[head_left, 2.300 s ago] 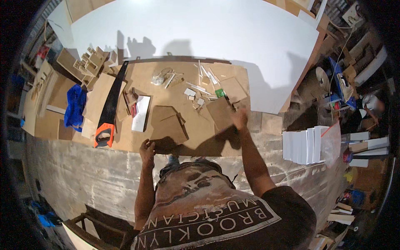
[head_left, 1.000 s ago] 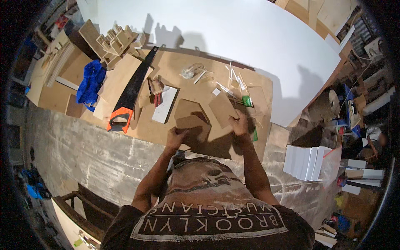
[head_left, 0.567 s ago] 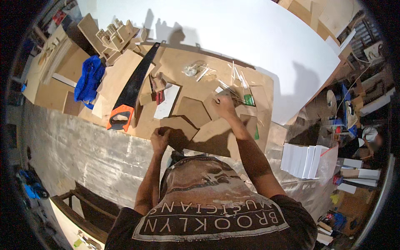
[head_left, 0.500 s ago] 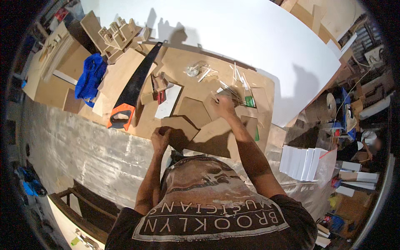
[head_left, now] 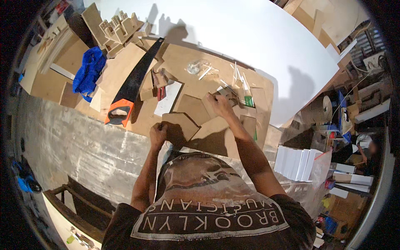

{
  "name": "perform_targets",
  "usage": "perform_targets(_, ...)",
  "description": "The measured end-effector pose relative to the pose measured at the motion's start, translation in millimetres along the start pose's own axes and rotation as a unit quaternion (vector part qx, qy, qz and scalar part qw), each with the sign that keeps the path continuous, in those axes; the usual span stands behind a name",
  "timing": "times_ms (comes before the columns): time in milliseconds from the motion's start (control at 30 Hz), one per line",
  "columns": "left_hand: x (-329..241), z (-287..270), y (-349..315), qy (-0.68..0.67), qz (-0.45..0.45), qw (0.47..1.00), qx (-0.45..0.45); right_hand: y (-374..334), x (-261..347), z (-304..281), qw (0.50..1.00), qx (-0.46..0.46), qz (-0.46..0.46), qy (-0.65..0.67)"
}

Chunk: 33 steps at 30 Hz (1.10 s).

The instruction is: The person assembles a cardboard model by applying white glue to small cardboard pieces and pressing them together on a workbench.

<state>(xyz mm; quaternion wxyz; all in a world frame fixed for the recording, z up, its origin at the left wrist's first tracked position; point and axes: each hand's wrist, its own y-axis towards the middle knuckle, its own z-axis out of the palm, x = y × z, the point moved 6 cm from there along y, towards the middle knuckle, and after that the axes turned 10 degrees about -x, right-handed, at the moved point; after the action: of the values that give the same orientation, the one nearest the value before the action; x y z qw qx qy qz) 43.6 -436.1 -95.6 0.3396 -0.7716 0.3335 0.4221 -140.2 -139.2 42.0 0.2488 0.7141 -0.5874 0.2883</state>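
Presently, at the left hand (head_left: 158,136): one angular brown board (head_left: 182,125), pinched at its left edge, thumb and curled fingers drawn together with little gap; the board extends rightward from that grip, in front of the torso.

At the right hand (head_left: 220,105): fingers curled in close, thumb side hidden in part; hand set down among brown pieces, to the right of and beyond the left grip. Whether anything is pinched there is not discernible.

Between and below the two hands: one brown panel (head_left: 216,134), flat, partly in shadow.

Just beyond the left-hand board: a second brown board (head_left: 191,107), flat, angular.

Beyond the left grip: one white rectangular piece (head_left: 170,101); beside it, a red item (head_left: 161,93).

Left of the left grip: one handsaw (head_left: 134,83), black blade, orange handle nearest.

Right of the right hand: one green item (head_left: 248,101); beyond it, thin white strips (head_left: 236,75).

Farther left of the left grip: blue cloth-like bundle (head_left: 88,74).

Well right of the right hand: stack of white panels (head_left: 295,162).

Farthest beyond both hands: large white sheet (head_left: 250,37).
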Motion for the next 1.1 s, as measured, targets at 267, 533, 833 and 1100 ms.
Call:
perform_targets(267, 4, 17, 6, -0.113, -0.014, 0.992, 0.053, -3, 0, 1, 0.999, 0.022, 0.034, -0.015)
perform_targets(533, -58, 66, -30, -0.134, -0.082, 0.972, 0.177, 7, -20, 6, 0.994, 0.073, 0.063, -0.053)
perform_targets(833, -118, 136, -53, 0.243, 0.225, 0.921, 0.204, -10, 26, -83, 0.991, -0.057, 0.029, -0.119)
perform_targets(1100, -154, 108, 7, 0.389, 0.406, 0.808, 0.176, -67, -99, -53, 0.98, -0.002, 0.091, 0.175)
